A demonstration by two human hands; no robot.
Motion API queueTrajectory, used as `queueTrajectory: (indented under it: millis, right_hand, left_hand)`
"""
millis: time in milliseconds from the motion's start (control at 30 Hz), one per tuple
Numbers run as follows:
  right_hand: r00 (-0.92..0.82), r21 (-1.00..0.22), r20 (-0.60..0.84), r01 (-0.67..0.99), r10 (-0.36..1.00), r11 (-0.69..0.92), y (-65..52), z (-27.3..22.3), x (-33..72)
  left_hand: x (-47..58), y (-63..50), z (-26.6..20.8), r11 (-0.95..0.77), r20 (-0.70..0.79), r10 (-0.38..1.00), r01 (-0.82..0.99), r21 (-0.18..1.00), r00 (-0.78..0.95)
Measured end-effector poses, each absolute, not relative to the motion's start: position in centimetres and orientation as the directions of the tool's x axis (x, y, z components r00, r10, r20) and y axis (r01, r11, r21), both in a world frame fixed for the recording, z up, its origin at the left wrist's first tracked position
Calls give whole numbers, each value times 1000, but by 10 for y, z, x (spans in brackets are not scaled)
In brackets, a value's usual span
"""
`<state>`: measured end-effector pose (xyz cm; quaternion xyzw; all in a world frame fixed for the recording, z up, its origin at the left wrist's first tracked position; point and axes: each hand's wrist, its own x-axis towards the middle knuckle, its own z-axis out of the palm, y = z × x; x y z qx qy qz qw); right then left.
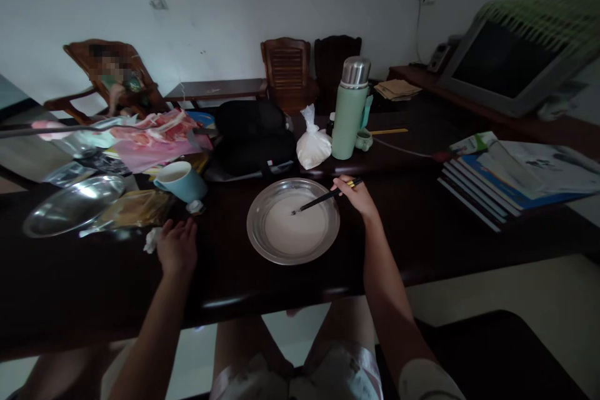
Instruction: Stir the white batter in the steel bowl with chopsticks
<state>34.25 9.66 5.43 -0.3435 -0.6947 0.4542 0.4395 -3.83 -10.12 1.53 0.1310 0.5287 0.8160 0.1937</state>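
The person's lap [293,372] lay nearest, at the bottom centre of the frame, below the edge of the dark table [220,262]. At the centre, a stainless-steel basin [257,225] stood on the tabletop with a whitish liquid [290,234] in it. The right hand [355,195], at the basin's right rim, had its fingers closed around the gold-banded upper end of black chopsticks [323,199], whose tips slanted down leftward to the liquid. The left hand [178,244], left of centre, rested palm down, fingers loosely spread; a crumpled tissue [151,240] lay just beside it, touching or not I could not tell.

The chopsticks looked light, stiff and slim, probably slippery once wet, so the dry upper end seemed the right hold. The basin looked rigid and hardly fragile, but its liquid would add weight and might slop if tilted; opposite sides of the rim, held level, seemed surest. The plastic bag of white powder [313,149], above and right of centre, would likely be soft and yielding, best lifted by its gathered neck with support underneath.
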Motion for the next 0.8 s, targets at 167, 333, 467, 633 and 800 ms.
queueTrajectory:
  millis: [167, 333, 467, 633, 800]
  right_hand:
    - [-508, -940, 266, 50, 819, 336, 93, 56, 339]
    - [-438, -925, 322, 43, 839, 377, 93, 58, 341]
    - [-373, -933, 298, 81, 879, 351, 95, 61, 353]
    - [-524, -914, 291, 95, 801, 395, 91, 56, 340]
    - [-362, -897, 354, 132, 862, 423, 94, 56, 349]
  left_hand:
    - [-1, -60, 20, -159, -106, 671, -282, 946, -734]
    - [16, 1, 38, 91, -274, 763, -322, 942, -585]
    - [23, 25, 36, 218, -313, 856, -262, 940, -411]
    - [24, 19, 26, 193, -225, 938, -138, 971, -266]
    - [21, 19, 23, 176, -199, 956, -124, 977, -213]
